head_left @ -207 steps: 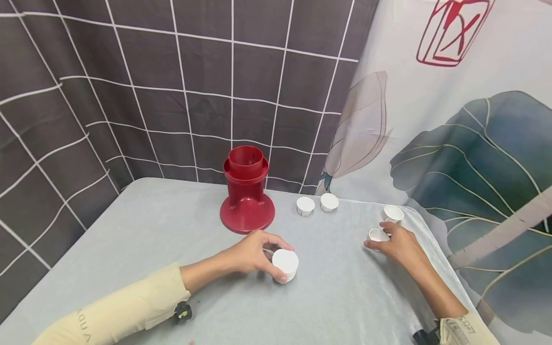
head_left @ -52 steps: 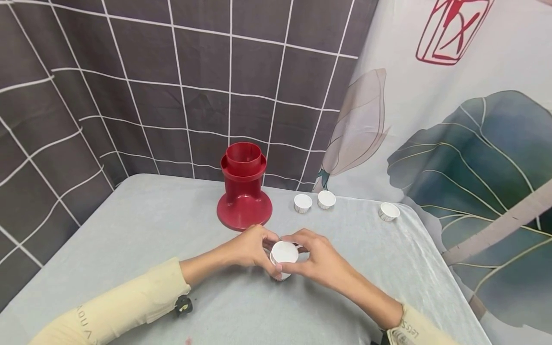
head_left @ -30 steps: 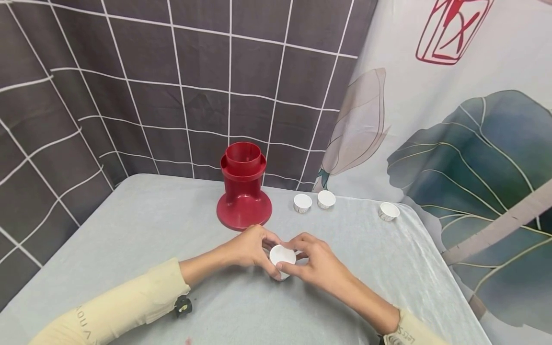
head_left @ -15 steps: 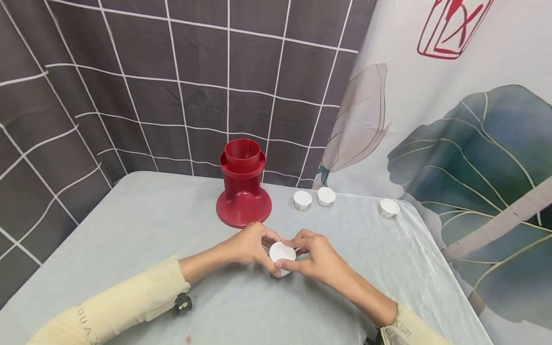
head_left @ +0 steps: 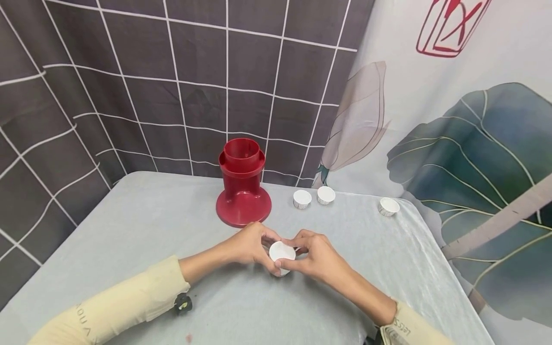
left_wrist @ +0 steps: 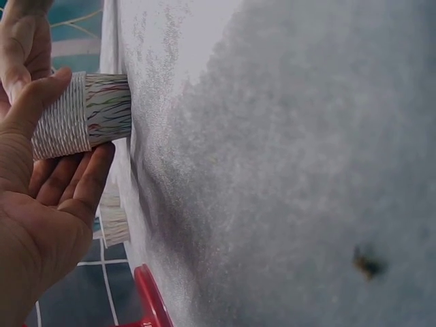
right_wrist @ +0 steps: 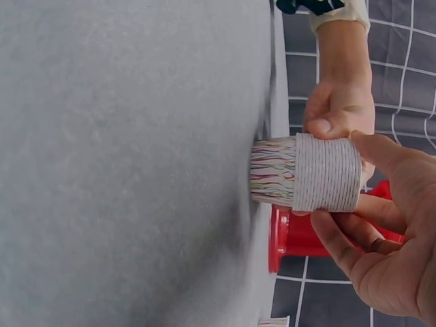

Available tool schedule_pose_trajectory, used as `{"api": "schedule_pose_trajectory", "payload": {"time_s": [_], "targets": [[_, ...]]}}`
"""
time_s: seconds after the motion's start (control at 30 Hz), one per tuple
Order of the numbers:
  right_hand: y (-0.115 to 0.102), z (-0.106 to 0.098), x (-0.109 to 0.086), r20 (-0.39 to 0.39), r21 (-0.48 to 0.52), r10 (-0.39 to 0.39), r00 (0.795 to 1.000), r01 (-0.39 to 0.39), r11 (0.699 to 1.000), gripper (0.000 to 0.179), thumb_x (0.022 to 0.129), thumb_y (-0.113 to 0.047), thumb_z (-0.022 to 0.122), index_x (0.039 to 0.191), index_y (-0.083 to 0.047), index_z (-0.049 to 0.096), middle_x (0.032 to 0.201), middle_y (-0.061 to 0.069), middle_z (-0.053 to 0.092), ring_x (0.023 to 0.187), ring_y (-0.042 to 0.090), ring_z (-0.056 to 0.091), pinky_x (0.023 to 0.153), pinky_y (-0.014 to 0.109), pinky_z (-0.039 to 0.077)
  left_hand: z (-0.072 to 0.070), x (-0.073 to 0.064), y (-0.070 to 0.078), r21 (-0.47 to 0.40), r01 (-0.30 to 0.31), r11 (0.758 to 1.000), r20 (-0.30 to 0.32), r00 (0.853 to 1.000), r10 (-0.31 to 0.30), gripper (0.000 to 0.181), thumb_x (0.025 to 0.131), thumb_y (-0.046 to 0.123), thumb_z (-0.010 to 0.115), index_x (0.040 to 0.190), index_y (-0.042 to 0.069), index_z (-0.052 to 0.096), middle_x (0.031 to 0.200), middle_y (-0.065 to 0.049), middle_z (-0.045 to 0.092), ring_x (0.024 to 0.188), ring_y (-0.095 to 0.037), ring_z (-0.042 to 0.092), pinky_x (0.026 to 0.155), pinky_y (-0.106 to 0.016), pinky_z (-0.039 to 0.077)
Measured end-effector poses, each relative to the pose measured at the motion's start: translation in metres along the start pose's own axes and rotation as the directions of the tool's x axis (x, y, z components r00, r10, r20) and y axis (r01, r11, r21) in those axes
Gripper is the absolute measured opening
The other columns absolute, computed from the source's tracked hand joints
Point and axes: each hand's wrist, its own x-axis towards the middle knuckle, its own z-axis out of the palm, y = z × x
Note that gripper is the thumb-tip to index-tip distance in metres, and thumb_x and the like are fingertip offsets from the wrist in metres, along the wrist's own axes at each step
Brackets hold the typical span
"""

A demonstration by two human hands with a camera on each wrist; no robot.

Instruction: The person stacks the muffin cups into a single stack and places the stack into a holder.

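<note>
A stack of nested white paper baking cups (head_left: pixel 282 251) stands upright on the cloth in the middle of the table. Its many tight rims and the coloured streaks on the lowest cup (left_wrist: pixel 109 105) show in the left wrist view. My left hand (head_left: pixel 250 247) grips the stack from the left, thumb in front and fingers behind. From the right, my right hand (head_left: pixel 316 258) pinches the upper rims, thumb at the near side. In the right wrist view both hands meet around the stack (right_wrist: pixel 327 174). The inner wall of the top cup is partly hidden by fingers.
Two single baking cups, one (head_left: pixel 302 199) left of the other (head_left: pixel 326 195), sit near the back edge. A third cup (head_left: pixel 389 206) stands at the back right corner. Behind my left hand rises a red round-based holder with an open tube (head_left: pixel 243 208).
My right hand has picked up a cup at the right and brought it onto the stack. In the last second both hands hold nearly still; the head view tilts slightly.
</note>
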Motion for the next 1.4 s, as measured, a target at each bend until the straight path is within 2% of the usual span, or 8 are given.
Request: {"api": "schedule_pose_trajectory", "payload": {"time_s": [0.2,0.43,0.53,0.67,0.77,0.97,1.17,1.4], "targets": [[-0.001,0.001,0.001,0.003,0.014,0.017,1.0,-0.017,1.0,0.051,0.084,-0.028,0.102,0.127,-0.005,0.085,0.095,0.0,0.075,0.088,0.008,0.078,0.082,0.025,0.067,0.0,-0.001,-0.002,-0.015,0.0,1.0,-0.014,1.0,0.0,0.05,0.074,0.023,0.107,0.121,0.018,0.089,0.107,0.006,0.088,0.098,-0.008,0.08,0.09,-0.025,0.064],[0.003,0.004,-0.004,-0.046,-0.014,-0.035,0.998,0.034,0.999,0.044,0.085,-0.03,0.101,0.123,-0.01,0.088,0.094,-0.005,0.078,0.086,0.005,0.068,0.072,0.023,0.058,0.002,-0.001,0.0,-0.03,0.02,0.999,-0.012,1.0,-0.02,0.047,0.072,0.021,0.107,0.115,0.016,0.089,0.1,0.004,0.087,0.091,-0.011,0.079,0.085,-0.025,0.063],[0.009,0.005,-0.006,-0.062,0.011,-0.042,0.997,0.043,0.999,0.045,0.085,-0.03,0.101,0.124,-0.013,0.088,0.095,-0.01,0.077,0.089,0.003,0.071,0.074,0.023,0.059,0.002,-0.001,0.001,-0.013,0.02,1.0,-0.011,1.0,-0.021,0.045,0.072,0.021,0.107,0.113,0.019,0.089,0.097,0.008,0.086,0.09,-0.01,0.077,0.085,-0.026,0.062],[0.013,0.005,-0.006,-0.067,0.059,-0.073,0.995,0.077,0.995,0.045,0.086,-0.027,0.101,0.126,-0.013,0.087,0.099,-0.008,0.079,0.094,0.004,0.076,0.085,0.026,0.067,0.002,-0.001,0.001,-0.001,0.025,1.0,-0.007,1.0,-0.025,0.044,0.073,0.022,0.106,0.113,0.021,0.089,0.097,0.011,0.085,0.092,-0.009,0.077,0.086,-0.027,0.062],[0.013,0.005,-0.006,-0.058,0.089,-0.085,0.995,0.09,0.992,0.044,0.086,-0.025,0.101,0.126,-0.013,0.087,0.103,-0.006,0.081,0.097,0.006,0.077,0.091,0.03,0.07,0.001,-0.001,0.0,-0.023,0.022,1.0,-0.002,1.0,-0.022,0.045,0.073,0.021,0.106,0.114,0.02,0.089,0.098,0.01,0.085,0.092,-0.009,0.078,0.086,-0.026,0.063],[0.013,-0.002,-0.006,-0.047,0.101,-0.096,0.994,0.1,0.99,0.043,0.084,-0.023,0.102,0.124,-0.018,0.087,0.109,-0.009,0.083,0.099,0.004,0.078,0.093,0.031,0.07,0.0,-0.002,-0.002,-0.081,0.012,0.997,0.013,1.0,-0.011,0.049,0.074,0.017,0.107,0.119,0.016,0.088,0.103,0.005,0.086,0.093,-0.01,0.079,0.087,-0.024,0.066],[0.019,-0.01,-0.008,-0.053,0.074,-0.125,0.991,0.129,0.989,0.04,0.085,-0.022,0.102,0.122,-0.017,0.087,0.111,-0.006,0.084,0.1,0.017,0.082,0.095,0.032,0.069,0.001,-0.002,-0.001,-0.1,0.036,0.994,0.025,0.999,-0.034,0.051,0.076,0.015,0.107,0.122,0.015,0.086,0.108,0.004,0.086,0.098,-0.01,0.081,0.093,-0.03,0.069],[0.03,-0.023,-0.007,-0.085,0.028,-0.098,0.992,0.101,0.995,0.046,0.086,-0.026,0.101,0.126,-0.008,0.085,0.117,0.009,0.086,0.104,0.03,0.083,0.098,0.033,0.069,0.003,-0.003,-0.002,-0.121,0.058,0.991,0.021,0.998,-0.055,0.049,0.079,0.013,0.105,0.123,0.015,0.084,0.116,0.002,0.085,0.107,-0.014,0.081,0.099,-0.031,0.068]]}}
